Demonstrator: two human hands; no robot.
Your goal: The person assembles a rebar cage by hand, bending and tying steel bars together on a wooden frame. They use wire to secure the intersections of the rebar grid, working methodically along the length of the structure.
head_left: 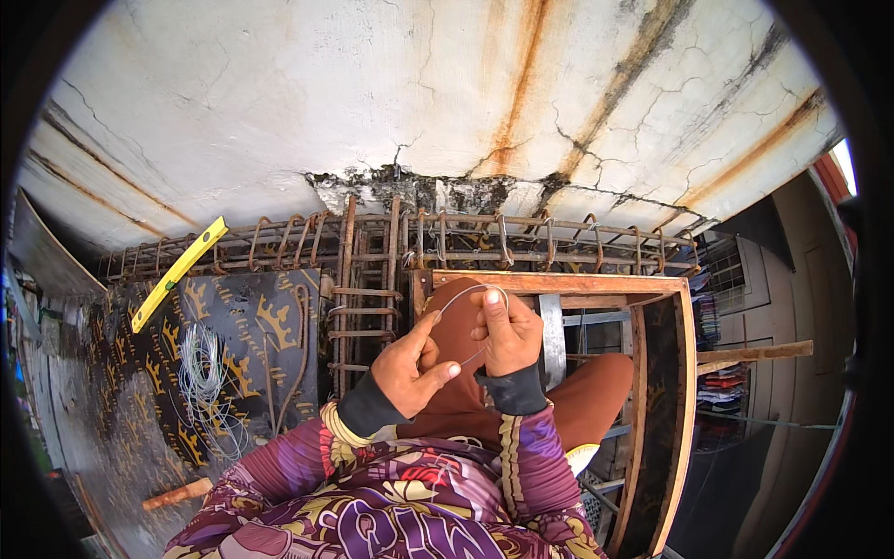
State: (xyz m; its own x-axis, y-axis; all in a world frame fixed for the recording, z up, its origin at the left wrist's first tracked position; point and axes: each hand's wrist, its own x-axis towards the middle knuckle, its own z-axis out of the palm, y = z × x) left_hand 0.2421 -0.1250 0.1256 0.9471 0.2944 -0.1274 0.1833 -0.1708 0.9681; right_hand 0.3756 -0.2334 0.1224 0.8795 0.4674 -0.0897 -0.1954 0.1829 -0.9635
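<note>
A thin metal tie wire [456, 297], bent into a curve, spans the gap between my hands above my knee. My right hand [510, 337] pinches it near the top, with thumb up and fingers curled. Lower and to the left, my left hand [402, 374] has its fingers curled around the wire, which runs by the index fingertip and the thumb tip. Part of the wire is hidden behind the fingers. A loose coil of similar wire [203, 368] lies on the dark printed panel [130, 391] at the left.
Rebar cages [368, 298] run along the foot of a cracked, rust-stained wall [372, 93]. A yellow spirit level [179, 276] leans at the left. An orange-edged wooden form [688, 373] surrounds my legs on the right. A wood piece [177, 494] lies at lower left.
</note>
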